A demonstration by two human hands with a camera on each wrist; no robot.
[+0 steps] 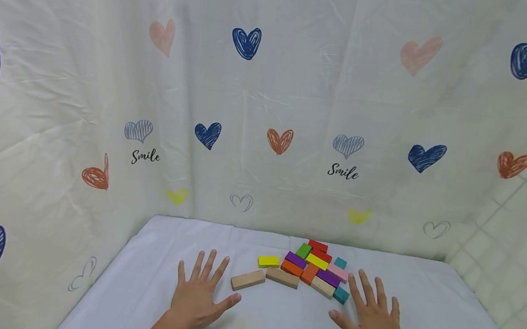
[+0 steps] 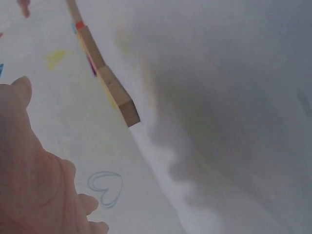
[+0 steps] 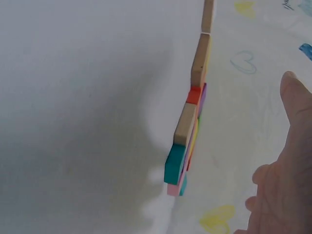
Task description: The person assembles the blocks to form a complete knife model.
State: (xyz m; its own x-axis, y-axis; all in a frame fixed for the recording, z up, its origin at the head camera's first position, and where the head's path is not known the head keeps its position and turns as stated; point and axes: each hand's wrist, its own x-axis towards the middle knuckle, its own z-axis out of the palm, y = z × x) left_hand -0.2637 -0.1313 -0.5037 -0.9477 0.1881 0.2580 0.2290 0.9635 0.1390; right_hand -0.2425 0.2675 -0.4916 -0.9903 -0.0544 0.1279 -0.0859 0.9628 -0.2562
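Hands (image 1: 286, 308) flat, apparently flanking blocks (image 1: 308, 268)

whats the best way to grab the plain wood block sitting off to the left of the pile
Pinch the plain wood block across its two long sides, near the middle, coming straight down. It lies flat and apart from the pile, so both sides are free. The left hand, flat beside it, looks closest.

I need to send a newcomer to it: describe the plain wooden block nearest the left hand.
On the white cloth-covered table, find the cluster of coloured blocks. Left of it lies an unpainted wooden block, beyond the open left hand. It alone lies apart, angled.
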